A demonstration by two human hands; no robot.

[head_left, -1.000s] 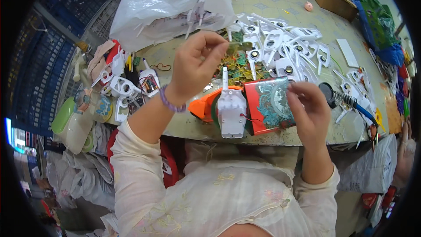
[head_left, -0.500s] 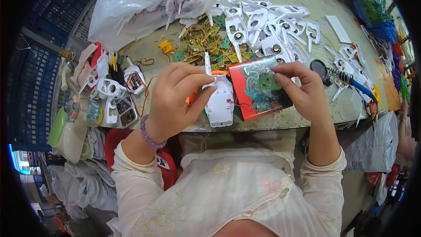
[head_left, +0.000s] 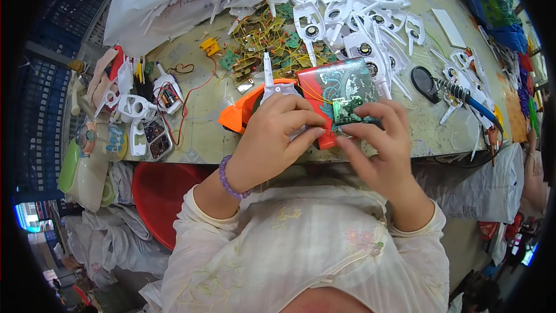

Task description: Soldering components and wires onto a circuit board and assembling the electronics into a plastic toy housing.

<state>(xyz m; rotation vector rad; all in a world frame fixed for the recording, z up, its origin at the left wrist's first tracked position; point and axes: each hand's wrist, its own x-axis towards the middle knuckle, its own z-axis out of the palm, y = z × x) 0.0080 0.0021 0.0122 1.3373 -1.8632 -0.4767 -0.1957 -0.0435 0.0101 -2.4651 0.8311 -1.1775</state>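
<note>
My left hand lies over a white plastic shell and hides most of it. Thumb and forefinger are pinched together beside the red edge of a flat box-like piece with a teal pattern; whatever they hold is too small to make out. My right hand has its fingers apart, upper fingertips at the edge of a green circuit board with yellow wires. That board rests over the patterned piece. An orange plastic part sticks out left of the shell.
Tangled wired circuit boards and a pile of white plastic shells lie behind. A soldering iron in its coiled holder is at right. White parts and a large plastic bag occupy the left side.
My left hand has moved right and over the white shell. My right hand has come down and left, its pinch on the circuit board loosened, with the board now lower on the patterned piece.
</note>
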